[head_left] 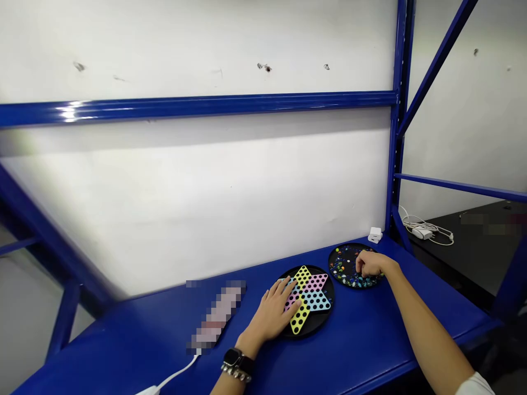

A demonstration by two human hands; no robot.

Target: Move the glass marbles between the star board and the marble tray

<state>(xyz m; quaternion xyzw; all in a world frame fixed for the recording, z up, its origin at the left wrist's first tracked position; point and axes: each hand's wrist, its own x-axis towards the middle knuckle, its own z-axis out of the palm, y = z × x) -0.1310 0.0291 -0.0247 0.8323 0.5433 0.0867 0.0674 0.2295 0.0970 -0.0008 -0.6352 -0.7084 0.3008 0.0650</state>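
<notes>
A blue worktop (152,334) bears a round black board (317,323) with a coloured star (316,300), partly beneath the left hand (269,314), whose grip lies flat, fingers apart. Just beyond, to the right, sits a round black tray (349,269); the right hand (371,264) reaches over it, fingers curled. Small marbles (362,282) lie around that grip; whether it is clamped on one, I cannot tell.

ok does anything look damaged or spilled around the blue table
Yes: the white wall has dark, chipped-looking marks above the blue rail, breaking its otherwise plain surface. The small colourful pieces appear contained in the round black tray.
</notes>
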